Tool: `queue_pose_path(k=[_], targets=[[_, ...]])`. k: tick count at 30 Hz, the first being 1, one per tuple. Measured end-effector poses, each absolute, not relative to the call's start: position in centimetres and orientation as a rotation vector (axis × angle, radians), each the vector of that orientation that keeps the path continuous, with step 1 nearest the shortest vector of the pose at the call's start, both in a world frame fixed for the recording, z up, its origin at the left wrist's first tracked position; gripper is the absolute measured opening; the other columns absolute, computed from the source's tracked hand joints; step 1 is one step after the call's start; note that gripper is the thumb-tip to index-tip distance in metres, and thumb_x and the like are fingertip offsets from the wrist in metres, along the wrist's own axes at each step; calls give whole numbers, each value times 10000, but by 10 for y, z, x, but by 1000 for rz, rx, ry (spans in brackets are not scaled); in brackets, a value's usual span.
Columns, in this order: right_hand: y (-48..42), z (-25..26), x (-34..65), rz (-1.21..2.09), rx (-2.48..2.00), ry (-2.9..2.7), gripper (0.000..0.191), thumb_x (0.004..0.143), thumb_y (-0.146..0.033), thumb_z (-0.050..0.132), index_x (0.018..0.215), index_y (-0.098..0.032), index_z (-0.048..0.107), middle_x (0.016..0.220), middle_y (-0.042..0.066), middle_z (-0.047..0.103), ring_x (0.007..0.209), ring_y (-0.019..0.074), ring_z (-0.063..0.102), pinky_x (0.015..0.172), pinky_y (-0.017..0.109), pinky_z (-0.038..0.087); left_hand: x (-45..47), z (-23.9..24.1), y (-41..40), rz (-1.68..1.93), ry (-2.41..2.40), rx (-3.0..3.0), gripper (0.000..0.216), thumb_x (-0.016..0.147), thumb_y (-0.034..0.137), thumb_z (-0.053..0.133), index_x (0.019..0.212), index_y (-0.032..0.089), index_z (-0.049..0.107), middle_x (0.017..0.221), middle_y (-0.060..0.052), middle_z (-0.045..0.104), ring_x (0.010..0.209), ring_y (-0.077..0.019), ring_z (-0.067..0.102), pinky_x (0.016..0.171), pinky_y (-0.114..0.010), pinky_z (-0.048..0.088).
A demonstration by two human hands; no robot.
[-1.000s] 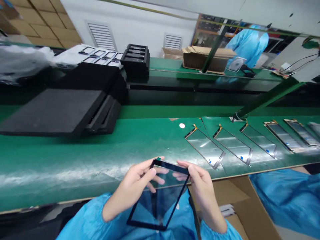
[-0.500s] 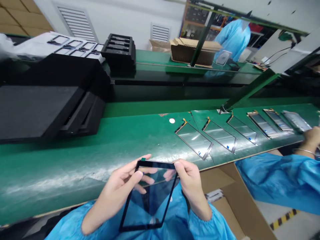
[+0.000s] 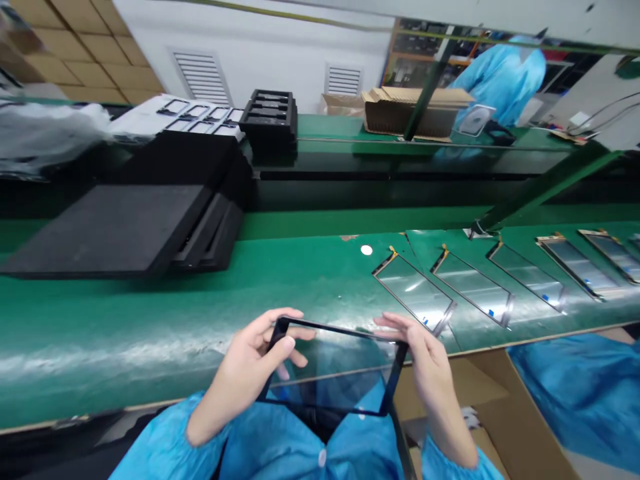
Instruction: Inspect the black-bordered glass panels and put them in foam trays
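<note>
A clear glass touch panel (image 3: pixel 334 368) with a black border is held in front of my body, its long side running left to right. My left hand (image 3: pixel 257 357) grips its left end, thumb on the near face and fingers showing through the glass from behind. At the upper right corner, my right hand (image 3: pixel 423 350) holds the panel's edge, fingers at the top border. On the bench to the right, the nearest of several similar panels (image 3: pixel 414 290) lies flat, with a yellow flex tail and a blue mark.
A stack of black foam sheets (image 3: pixel 115 223) lies on the green bench (image 3: pixel 300 267) at left. Behind are black trays (image 3: pixel 270 120) and a carton of cardboard dividers (image 3: pixel 420 110). A green post (image 3: pixel 540 190) slants at right. Below sits an open cardboard box (image 3: pixel 520 413), near a co-worker's blue sleeve (image 3: pixel 585 393).
The panel has turned from upright to sideways between my hands. My right hand has moved right and shifted its hold to another corner. The view has swung left.
</note>
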State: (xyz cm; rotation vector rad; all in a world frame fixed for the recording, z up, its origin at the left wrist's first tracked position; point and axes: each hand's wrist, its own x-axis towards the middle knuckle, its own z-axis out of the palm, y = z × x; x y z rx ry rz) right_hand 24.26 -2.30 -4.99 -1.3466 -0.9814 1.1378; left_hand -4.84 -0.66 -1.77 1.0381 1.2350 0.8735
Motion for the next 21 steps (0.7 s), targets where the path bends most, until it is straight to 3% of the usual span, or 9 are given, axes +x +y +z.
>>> queue_pose_path(k=[3,6,9,11,12,14,17,19,21], targets=[[-30,-58,242,1253,-1267,-882,456,951,-593,732,1217,-227,784,882,94,869,643,251,814,636,342,656,-53,-27,-6,947,1245,1041,452,958,496,733,1278,197,622,1096,-152,849,678,-235,810,496,-268,607],[-33,-56,231,1234,-1247,-823,344,886,-485,847,1098,-222,778,759,57,849,524,217,778,569,300,642,-55,-33,-5,949,1291,1156,417,1013,478,659,1324,206,601,1211,-171,823,712,-245,820,510,-295,631],[-32,-50,223,1233,-1250,-841,288,891,-465,849,1015,-215,776,744,63,849,520,210,786,546,269,637,-53,-29,-1,1011,1426,1625,429,1033,364,637,1445,255,588,1535,-158,656,1166,-309,781,916,-437,677],[-32,-47,219,1237,-1257,-882,280,897,-455,845,1017,-211,781,754,74,853,530,213,794,542,262,638,-50,-22,3,989,1422,2079,468,1018,304,661,1483,285,608,1611,-107,594,1429,-341,612,1217,-564,472],[-33,-46,217,1238,-1261,-910,279,901,-454,840,1017,-207,785,755,79,854,532,216,796,541,261,638,-48,-19,5,935,1359,2269,447,1021,299,662,1467,283,637,1567,-93,640,1439,-344,602,1265,-593,399],[-36,-46,214,1232,-1268,-968,279,910,-455,829,1017,-199,794,751,86,853,526,217,795,538,259,637,-43,-16,8,806,1181,2471,325,1057,307,620,1361,255,720,1342,-68,794,1248,-311,743,1196,-540,496],[-39,-47,211,1227,-1285,-1027,287,923,-465,810,1022,-195,804,748,89,852,527,220,796,557,268,645,-39,-17,9,705,1101,2464,283,1103,312,536,1165,218,796,1058,-37,872,882,-243,838,811,-350,661],[-40,-48,211,1229,-1298,-1044,306,921,-484,806,1019,-194,810,749,90,852,535,226,799,564,276,649,-39,-21,8,701,1116,2422,302,1108,311,523,1114,218,811,1017,-37,875,835,-237,839,716,-313,640],[-39,-48,209,1232,-1308,-1052,331,917,-509,805,1014,-192,814,750,92,852,531,229,797,554,278,644,-39,-22,6,698,1126,2391,292,1101,301,535,1124,223,816,1023,-46,874,855,-242,838,746,-309,631]])
